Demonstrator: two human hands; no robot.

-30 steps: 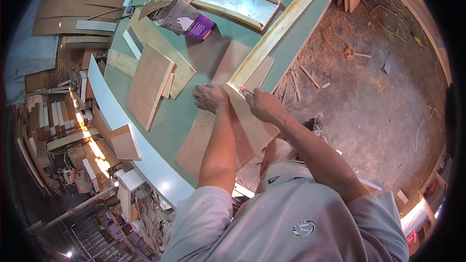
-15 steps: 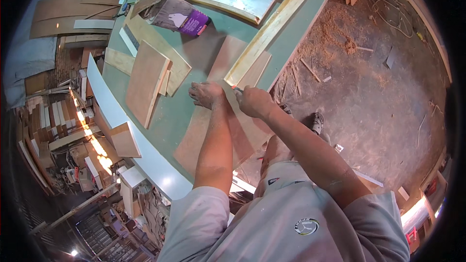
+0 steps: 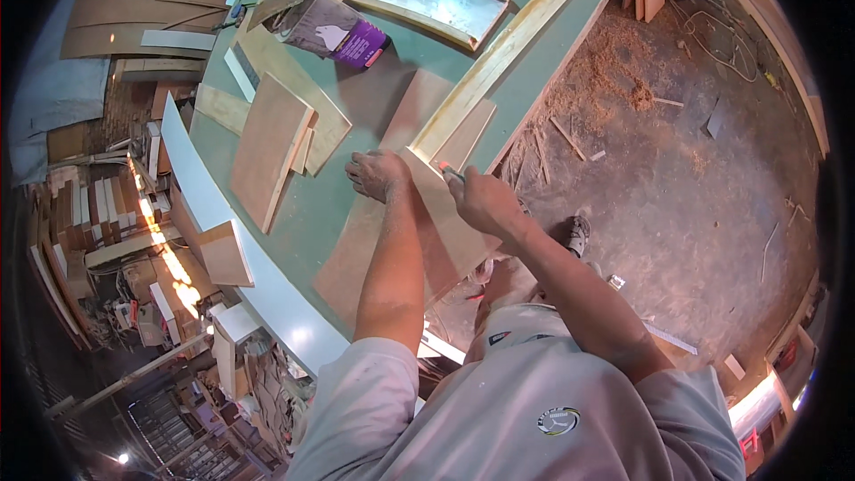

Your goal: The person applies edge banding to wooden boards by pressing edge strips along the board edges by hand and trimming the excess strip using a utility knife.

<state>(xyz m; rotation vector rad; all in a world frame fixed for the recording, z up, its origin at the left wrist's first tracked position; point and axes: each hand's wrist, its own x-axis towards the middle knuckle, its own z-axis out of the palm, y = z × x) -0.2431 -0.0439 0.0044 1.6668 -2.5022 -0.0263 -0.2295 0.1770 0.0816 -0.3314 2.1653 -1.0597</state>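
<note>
Right hand point(image 3: 488, 202) grips a red-tipped tool point(image 3: 450, 171) at the long board's near end point(image 3: 429, 144); left hand point(image 3: 378, 175), hold unclear.

the long strip point(image 3: 506, 53) is matt wood, the white panel point(image 3: 283, 312) glossy.

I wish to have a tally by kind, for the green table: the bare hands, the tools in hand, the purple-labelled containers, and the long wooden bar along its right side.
Bare hands (left hand, right hand): 2
Orange-tipped tool: 1
Purple-labelled container: 1
Long wooden bar: 1
Total: 5
</note>
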